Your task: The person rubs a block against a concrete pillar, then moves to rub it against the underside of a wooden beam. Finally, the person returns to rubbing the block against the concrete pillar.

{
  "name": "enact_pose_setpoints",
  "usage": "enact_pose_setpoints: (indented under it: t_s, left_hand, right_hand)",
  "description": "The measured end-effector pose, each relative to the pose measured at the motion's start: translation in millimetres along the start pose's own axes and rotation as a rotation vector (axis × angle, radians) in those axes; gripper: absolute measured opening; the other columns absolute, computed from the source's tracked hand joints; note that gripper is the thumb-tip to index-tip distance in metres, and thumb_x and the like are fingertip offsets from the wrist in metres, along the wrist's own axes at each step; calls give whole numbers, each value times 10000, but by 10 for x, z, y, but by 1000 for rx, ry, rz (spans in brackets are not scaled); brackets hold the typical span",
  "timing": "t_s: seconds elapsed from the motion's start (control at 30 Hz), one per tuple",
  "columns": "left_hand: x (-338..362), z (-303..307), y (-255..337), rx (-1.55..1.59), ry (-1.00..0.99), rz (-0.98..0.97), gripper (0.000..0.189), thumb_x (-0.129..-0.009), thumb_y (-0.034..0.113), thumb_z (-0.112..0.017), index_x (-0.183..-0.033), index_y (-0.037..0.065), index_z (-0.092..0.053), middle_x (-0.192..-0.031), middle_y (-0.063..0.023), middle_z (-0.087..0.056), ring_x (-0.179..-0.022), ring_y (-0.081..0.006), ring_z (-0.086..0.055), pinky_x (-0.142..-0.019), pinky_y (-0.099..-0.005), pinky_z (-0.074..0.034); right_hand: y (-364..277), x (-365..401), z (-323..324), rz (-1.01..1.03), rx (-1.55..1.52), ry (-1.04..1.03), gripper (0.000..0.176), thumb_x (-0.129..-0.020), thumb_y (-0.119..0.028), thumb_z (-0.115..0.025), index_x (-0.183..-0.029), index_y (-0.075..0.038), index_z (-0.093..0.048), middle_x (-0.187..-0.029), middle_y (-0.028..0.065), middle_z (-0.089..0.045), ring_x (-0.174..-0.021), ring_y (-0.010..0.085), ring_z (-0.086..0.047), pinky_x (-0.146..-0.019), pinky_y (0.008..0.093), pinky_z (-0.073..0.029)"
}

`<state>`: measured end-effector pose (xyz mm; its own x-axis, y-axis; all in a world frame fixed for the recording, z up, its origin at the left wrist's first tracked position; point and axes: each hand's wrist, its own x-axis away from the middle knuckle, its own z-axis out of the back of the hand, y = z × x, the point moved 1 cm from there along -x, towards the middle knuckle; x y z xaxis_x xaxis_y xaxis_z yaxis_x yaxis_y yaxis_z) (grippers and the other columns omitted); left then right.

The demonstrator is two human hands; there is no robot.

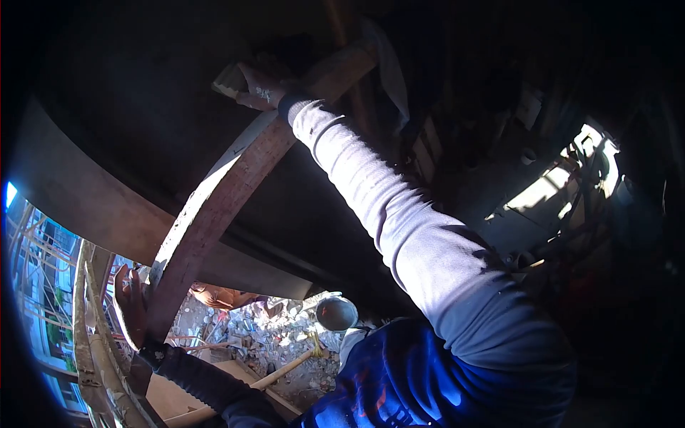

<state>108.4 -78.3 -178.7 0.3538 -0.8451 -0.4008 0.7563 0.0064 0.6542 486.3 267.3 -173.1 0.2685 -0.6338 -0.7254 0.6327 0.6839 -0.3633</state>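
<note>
A long wooden beam runs diagonally across the view, sunlit along its upper edge. High up beside its far part, my right hand is closed around a pale block-like piece, whose exact kind I cannot tell. Pale smears mark the back of that hand, and its grey sleeve crosses the view. Lower left, my left hand lies along the beam's near end, fingers stretched upward against its side. A light cloth-like sheet hangs by the beam's far end.
A curved panel passes behind the beam. Below are a rubble-strewn floor, a bucket, an orange-brown bundle and a wooden pole. Rough upright timbers stand at left. The right side is in deep shadow.
</note>
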Motion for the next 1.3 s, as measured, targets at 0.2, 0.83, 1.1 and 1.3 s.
enact_pose_setpoints:
  t_s: [0.2,0.83,1.1,1.3]
  left_hand:
    - [6,40,78,-26,-61,64,434,-989,312,-528,-1329,47,-483,-1248,-64,-540,-820,-130,-476,-739,-286,-405]
    - [-97,177,-441,-303,-165,-274,576,-939,-75,-450,-1434,217,-409,-1437,-118,-354,-1305,-284,-389,-1025,-380,-382]
    - [-109,182,-367,-294,-176,-196,431,-989,34,-443,-1396,174,-448,-1415,-122,-377,-1295,-265,-396,-1036,-378,-359]
    - [-77,100,-269,-80,-100,-64,354,-1022,200,-446,-1346,59,-473,-1388,-115,-427,-1263,-233,-428,-1025,-349,-348]
  right_hand:
    - [-47,42,66,-34,60,13,681,-755,-435,-691,-1305,-123,-439,-1261,209,-479,-1237,396,-416,-1019,492,-370]
    - [-160,96,159,-125,6,-30,690,-768,-417,-690,-1350,-173,-411,-1384,203,-389,-1330,410,-325,-1083,508,-297]
    - [-142,43,106,-80,101,33,623,-766,-406,-695,-1285,-147,-468,-1317,207,-442,-1264,401,-392,-1045,483,-344]
    - [-80,16,73,-33,91,32,647,-771,-406,-692,-1297,-116,-454,-1309,205,-464,-1282,393,-376,-1060,481,-328]
